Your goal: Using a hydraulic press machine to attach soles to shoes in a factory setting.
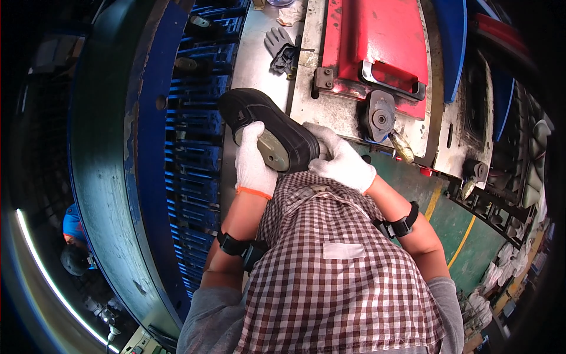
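the white-gloved left hand [254, 160] is curled around a black low-cut shoe [276, 118] with a smooth olive-green last [272, 154] in its opening; the white-gloved right hand [342, 160] grips its near end, just beyond the brown-and-white checked cloth apron [342, 283].

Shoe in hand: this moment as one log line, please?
left hand: holds shoe | right hand: on shoe's near end | shoe: black, last inside | loose gloves: on metal surface

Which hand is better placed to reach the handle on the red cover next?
The right hand, most likely: it grips the shoe on the side nearer the handle, while the left hand is farther off, across the shoe. Both hold the shoe.
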`<state>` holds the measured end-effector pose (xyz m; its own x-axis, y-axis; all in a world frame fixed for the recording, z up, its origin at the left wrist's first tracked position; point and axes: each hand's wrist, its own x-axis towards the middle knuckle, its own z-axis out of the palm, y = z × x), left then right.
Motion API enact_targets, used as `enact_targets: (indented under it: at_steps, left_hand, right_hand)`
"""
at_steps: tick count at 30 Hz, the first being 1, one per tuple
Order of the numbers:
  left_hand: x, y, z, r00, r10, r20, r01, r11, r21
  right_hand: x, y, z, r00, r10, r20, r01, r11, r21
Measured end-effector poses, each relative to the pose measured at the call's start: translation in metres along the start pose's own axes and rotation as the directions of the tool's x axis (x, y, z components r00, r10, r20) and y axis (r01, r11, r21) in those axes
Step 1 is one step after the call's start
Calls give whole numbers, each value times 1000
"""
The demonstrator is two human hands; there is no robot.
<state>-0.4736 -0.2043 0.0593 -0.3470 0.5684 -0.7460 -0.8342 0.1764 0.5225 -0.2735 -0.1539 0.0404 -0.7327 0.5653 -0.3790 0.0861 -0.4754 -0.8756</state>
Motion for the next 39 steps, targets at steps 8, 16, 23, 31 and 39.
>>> enact_targets:
  at_steps: [8, 16, 23, 31, 39]
  left_hand:
    - [3, -6, 8, 975, 175, -135, -162, 981, 103]
    - [82, 17, -84, 971, 165, -174, -132, 974, 185]
    - [220, 85, -159, 889, 309, -339, -232, 941, 247]
    - [257, 164, -131, 705, 597, -383, -251, 715, 652]
    - [271, 131, -179, 717, 640, -276, 110, 287, 952]
  right_hand:
    - [7, 7, -1, 992, -106, -73, 81, 954, -290]
    - [-44, -32, -44, 725, -638, -261, 217, 570, -792]
    - [-74, 28, -91, 559, -709, -430, -286, 322, -903]
    - [-74, 46, -100, 508, -718, -477, -316, 360, -878]
    - [-69, 48, -101, 492, -757, -431, -315, 306, -898]
